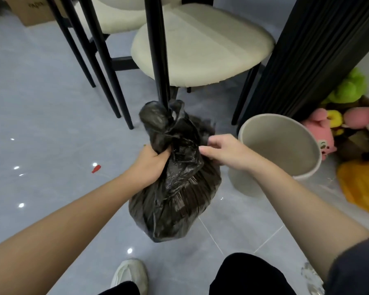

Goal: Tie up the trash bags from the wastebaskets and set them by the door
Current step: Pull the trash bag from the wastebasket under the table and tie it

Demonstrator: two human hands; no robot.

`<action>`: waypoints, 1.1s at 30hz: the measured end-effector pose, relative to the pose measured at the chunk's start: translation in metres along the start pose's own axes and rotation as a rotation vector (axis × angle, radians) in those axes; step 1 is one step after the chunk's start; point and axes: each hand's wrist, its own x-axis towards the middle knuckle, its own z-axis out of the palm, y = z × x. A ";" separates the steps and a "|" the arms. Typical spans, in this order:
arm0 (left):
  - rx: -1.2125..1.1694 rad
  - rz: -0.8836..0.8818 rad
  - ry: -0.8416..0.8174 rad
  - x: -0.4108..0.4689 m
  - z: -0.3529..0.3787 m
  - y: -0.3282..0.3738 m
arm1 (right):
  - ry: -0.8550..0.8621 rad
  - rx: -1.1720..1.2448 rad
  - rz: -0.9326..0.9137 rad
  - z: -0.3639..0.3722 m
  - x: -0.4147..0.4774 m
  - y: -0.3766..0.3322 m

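Observation:
A full black trash bag (175, 201) stands on the grey tiled floor in the middle of the head view. Its top is gathered into a bunched neck with loose ends sticking up. My left hand (152, 165) is closed around the neck from the left. My right hand (224, 152) pinches the plastic on the bag's right side with fingertips and thumb. Just right of the bag stands a beige round wastebasket (264, 179), with no liner and nothing inside.
Cream-seated chairs with thin black legs (160, 60) stand right behind the bag. A black ribbed table base (307, 56) rises at the right, with plush toys (347, 128) on the floor beside it. A small red scrap (96, 168) lies left; a cardboard box (34, 11) sits far left.

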 end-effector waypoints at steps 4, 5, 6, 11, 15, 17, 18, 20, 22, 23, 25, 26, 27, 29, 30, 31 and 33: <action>0.286 0.098 0.037 0.011 -0.018 -0.011 | -0.079 0.004 -0.043 0.029 0.001 0.000; 0.343 0.085 0.022 0.013 -0.024 -0.014 | -0.078 0.030 -0.048 0.035 0.001 0.000; 0.358 0.060 -0.001 0.015 -0.028 -0.015 | -0.080 0.059 -0.041 0.040 0.000 0.000; 0.162 -0.012 -0.097 0.010 -0.025 0.005 | -0.059 -0.068 -0.142 0.077 0.007 -0.005; -0.027 -0.155 -0.180 0.010 -0.030 0.013 | 0.134 -0.253 -0.213 0.090 0.021 -0.008; -0.051 -0.157 -0.240 0.011 -0.041 0.016 | 0.162 -0.219 -0.186 0.089 0.026 -0.009; -0.061 -0.152 -0.267 0.011 -0.045 0.015 | 0.167 -0.198 -0.171 0.089 0.029 -0.010; -0.102 -0.143 -0.336 0.010 -0.053 0.011 | 0.150 -0.187 -0.178 0.087 0.031 -0.012; -0.156 -0.129 -0.405 0.007 -0.060 0.006 | 0.115 -0.234 -0.178 0.085 0.031 -0.013; -0.206 -0.124 -0.407 0.006 -0.065 0.001 | 0.090 -0.249 -0.180 0.083 0.033 -0.012; -0.293 -0.154 -0.310 0.009 -0.076 -0.017 | 0.037 -0.287 -0.214 0.077 0.035 -0.009; -0.230 -0.149 -0.234 0.011 -0.080 -0.029 | 0.003 -0.313 -0.228 0.073 0.036 -0.008; -0.077 -0.115 -0.171 0.013 -0.083 -0.041 | -0.029 -0.333 -0.238 0.068 0.037 -0.008; 0.238 0.017 -0.206 0.013 -0.076 -0.052 | -0.073 -0.359 -0.253 0.057 0.036 -0.014; 0.308 0.106 -0.274 0.014 -0.069 -0.055 | -0.098 -0.367 -0.257 0.052 0.034 -0.020; 0.315 0.170 -0.339 0.015 -0.061 -0.052 | -0.118 -0.378 -0.266 0.048 0.033 -0.026; 0.336 0.203 -0.399 0.017 -0.046 -0.045 | -0.116 -0.416 -0.311 0.041 0.037 -0.032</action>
